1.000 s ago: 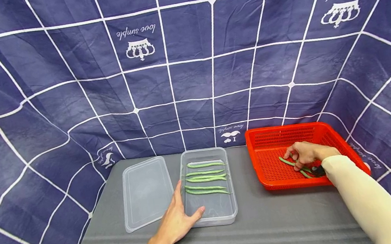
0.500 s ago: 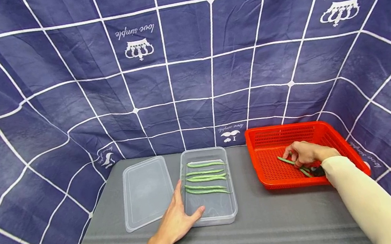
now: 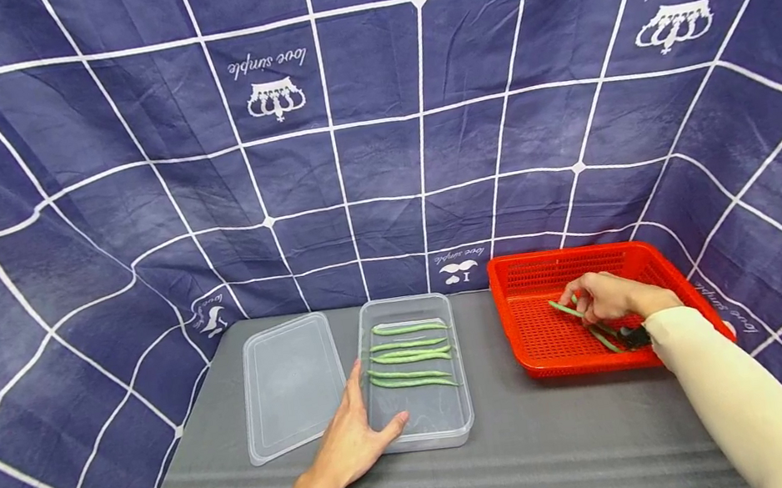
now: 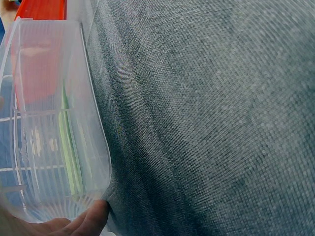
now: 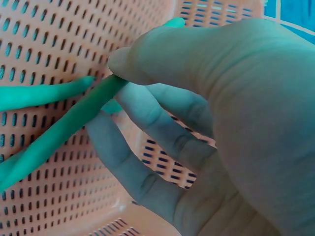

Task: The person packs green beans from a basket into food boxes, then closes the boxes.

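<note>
My right hand (image 3: 607, 298) is inside the red basket (image 3: 569, 367), pinching a green bean (image 5: 69, 118) between thumb and fingers. Beside it another green bean (image 5: 39, 96) lies on the slotted basket floor; the palm and wrist hide part of the contents in the head view. A clear plastic container (image 3: 428, 443) stands in the middle, with several green beans (image 3: 411, 356) laid crosswise in it. My left hand (image 3: 354, 439) rests against the container's left side, fingers straight along the wall and thumb over the near-left rim. In the left wrist view its fingertips (image 4: 96, 216) touch the wall.
A flat translucent lid (image 3: 292, 394) lies left of the container on the grey cloth (image 3: 516, 470). Blue cloth (image 3: 379, 161) with white lines hangs at the back and both sides. A strip of grey cloth separates container and basket.
My right hand has risen slightly with the bean between its fingers, and more of another bean shows below it. The left hand and container stay in place.
</note>
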Motion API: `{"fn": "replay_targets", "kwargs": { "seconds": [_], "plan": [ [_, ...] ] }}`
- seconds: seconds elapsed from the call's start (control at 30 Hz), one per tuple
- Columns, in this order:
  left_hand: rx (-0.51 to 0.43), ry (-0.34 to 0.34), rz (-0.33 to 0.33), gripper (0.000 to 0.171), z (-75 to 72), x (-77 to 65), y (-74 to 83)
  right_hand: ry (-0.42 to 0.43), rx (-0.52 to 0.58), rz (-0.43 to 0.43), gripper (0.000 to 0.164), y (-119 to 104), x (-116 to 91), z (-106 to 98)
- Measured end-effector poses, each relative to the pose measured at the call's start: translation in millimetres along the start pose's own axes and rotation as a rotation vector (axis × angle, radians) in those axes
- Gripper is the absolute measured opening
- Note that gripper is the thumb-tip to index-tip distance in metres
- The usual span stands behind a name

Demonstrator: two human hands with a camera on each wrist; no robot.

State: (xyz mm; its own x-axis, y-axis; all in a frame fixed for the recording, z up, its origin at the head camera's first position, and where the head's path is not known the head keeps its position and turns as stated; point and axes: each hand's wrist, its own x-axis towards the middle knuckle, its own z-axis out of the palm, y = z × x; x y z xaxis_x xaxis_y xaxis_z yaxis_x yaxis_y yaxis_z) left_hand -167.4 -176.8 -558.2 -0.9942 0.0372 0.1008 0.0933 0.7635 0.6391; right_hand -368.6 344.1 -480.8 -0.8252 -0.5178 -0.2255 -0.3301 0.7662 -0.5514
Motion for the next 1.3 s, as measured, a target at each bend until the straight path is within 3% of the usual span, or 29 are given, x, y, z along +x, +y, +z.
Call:
{"fn": "replay_targets", "kwargs": {
  "seconds": [0.1, 0.57, 0.87, 1.3],
  "plan": [
    [-0.004, -0.002, 0.003, 0.127, 0.3, -0.3, -0.4, 0.002, 0.025, 0.008, 0.053, -4, 0, -3],
    [-0.012, -0.002, 0.008, 0.126, -0.4, -1.2, -1.5, 0.093, -0.085, -0.098, 0.053, -36, -5, -9],
    [-0.01, -0.006, 0.008, 0.126, -0.8, -2.0, 0.1, 0.135, -0.065, -0.146, 0.055, -56, -10, 0],
    [-0.009, -0.004, 0.014, 0.127, 1.0, -0.5, -1.0, 0.192, -0.164, -0.287, 0.054, -86, -15, 14]
  ]
}}
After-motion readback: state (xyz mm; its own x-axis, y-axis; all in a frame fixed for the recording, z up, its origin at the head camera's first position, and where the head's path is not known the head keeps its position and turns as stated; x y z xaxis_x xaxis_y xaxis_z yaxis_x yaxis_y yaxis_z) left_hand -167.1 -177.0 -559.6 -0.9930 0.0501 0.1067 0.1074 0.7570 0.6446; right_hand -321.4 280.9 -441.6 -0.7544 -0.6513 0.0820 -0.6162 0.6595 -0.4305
